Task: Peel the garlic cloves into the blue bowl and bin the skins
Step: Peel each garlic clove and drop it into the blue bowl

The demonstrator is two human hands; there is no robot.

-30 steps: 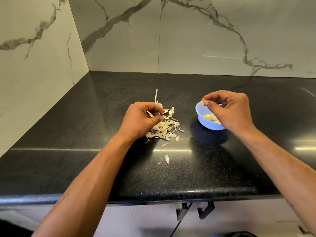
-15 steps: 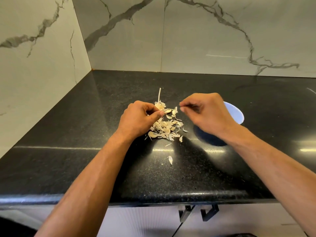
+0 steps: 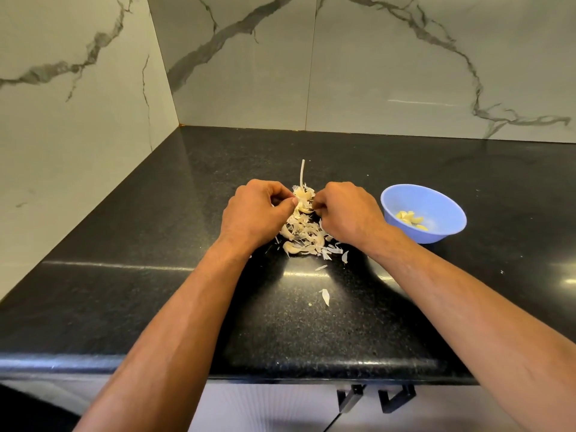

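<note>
A pile of pale garlic skins (image 3: 304, 235) lies on the black counter (image 3: 156, 275), with a white stem (image 3: 301, 174) sticking out at its far end. My left hand (image 3: 255, 213) and my right hand (image 3: 346, 213) meet over the far part of the pile, fingers curled and pinching at a garlic piece (image 3: 304, 202) between them. What each hand grips is partly hidden by the fingers. The blue bowl (image 3: 448, 210) stands to the right of my right hand and holds several peeled cloves (image 3: 411, 219).
Loose skin flakes (image 3: 325, 296) lie nearer the counter's front edge. Marble-patterned walls close the counter at the left and back. Two dark cabinet handles (image 3: 377, 397) hang below the front edge. No bin is in view.
My right hand left the blue bowl and moved left to the skin pile, meeting my left hand. The bowl is now uncovered. The left hand stayed over the pile.
</note>
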